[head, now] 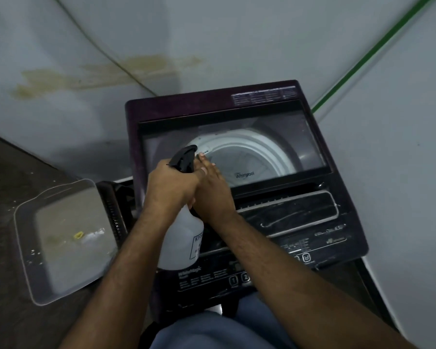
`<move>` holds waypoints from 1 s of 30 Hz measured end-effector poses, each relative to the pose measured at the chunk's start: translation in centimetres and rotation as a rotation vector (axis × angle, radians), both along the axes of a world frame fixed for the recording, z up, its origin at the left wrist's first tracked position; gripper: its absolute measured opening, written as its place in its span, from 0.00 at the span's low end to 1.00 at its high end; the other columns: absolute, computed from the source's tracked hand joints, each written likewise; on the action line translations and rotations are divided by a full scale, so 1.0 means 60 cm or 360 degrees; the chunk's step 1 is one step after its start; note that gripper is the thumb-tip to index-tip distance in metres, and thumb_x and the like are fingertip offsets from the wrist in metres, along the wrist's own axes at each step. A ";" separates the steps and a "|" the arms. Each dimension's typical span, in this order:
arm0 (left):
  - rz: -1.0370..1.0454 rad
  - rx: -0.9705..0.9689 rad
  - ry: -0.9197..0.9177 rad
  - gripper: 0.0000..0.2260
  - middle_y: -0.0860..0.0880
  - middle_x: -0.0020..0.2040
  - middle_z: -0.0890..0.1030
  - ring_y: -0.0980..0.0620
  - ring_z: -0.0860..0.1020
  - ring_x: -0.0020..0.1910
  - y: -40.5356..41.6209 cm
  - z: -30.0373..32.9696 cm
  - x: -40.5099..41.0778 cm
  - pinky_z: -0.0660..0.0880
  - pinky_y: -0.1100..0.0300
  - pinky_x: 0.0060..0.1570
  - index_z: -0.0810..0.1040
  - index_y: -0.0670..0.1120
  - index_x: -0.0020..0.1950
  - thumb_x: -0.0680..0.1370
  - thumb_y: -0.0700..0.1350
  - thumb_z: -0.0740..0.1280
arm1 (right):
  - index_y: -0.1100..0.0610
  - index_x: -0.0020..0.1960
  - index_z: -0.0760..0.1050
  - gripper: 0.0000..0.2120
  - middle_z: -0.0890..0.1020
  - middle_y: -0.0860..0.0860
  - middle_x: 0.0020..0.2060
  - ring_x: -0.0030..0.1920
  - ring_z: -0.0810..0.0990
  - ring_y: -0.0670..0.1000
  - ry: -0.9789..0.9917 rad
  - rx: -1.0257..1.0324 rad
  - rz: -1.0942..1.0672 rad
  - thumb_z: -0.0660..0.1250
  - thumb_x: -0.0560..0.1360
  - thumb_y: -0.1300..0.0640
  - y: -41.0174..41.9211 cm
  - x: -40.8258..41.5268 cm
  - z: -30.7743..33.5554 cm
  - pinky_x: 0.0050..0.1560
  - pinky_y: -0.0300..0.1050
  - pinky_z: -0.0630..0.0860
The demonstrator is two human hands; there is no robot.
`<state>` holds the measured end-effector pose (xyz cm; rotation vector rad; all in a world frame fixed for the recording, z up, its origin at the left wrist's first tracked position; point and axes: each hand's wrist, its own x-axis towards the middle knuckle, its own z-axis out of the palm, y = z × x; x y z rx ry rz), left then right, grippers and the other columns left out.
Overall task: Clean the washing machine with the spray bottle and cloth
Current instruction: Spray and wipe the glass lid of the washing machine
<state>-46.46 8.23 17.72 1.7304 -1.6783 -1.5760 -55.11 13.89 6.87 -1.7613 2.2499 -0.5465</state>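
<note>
A dark purple top-load washing machine (320, 217) stands before me, its glass lid down and the white drum visible through it. Over its front left corner I hold a translucent white spray bottle (180, 244) with a black trigger head. My left hand (170, 187) grips the bottle's neck just under the trigger. My right hand (212, 191) lies against the neck and trigger from the right, its fingers straight and reaching up beside the nozzle. No cloth is in view.
A clear plastic tub (25, 250) with some scraps in it sits on the floor to the left of the machine. Stained pale walls close in behind and to the right. A green cord (363, 64) runs down the right wall.
</note>
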 end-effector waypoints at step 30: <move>-0.0222 -0.0056 0.0042 0.08 0.42 0.41 0.87 0.48 0.80 0.28 0.076 0.012 -0.418 0.78 0.55 0.34 0.82 0.44 0.47 0.77 0.47 0.76 | 0.51 0.78 0.66 0.26 0.68 0.53 0.78 0.80 0.61 0.61 0.0240 -0.0048 -0.0483 0.64 0.81 0.56 0.044 -0.495 -0.032 0.77 0.61 0.62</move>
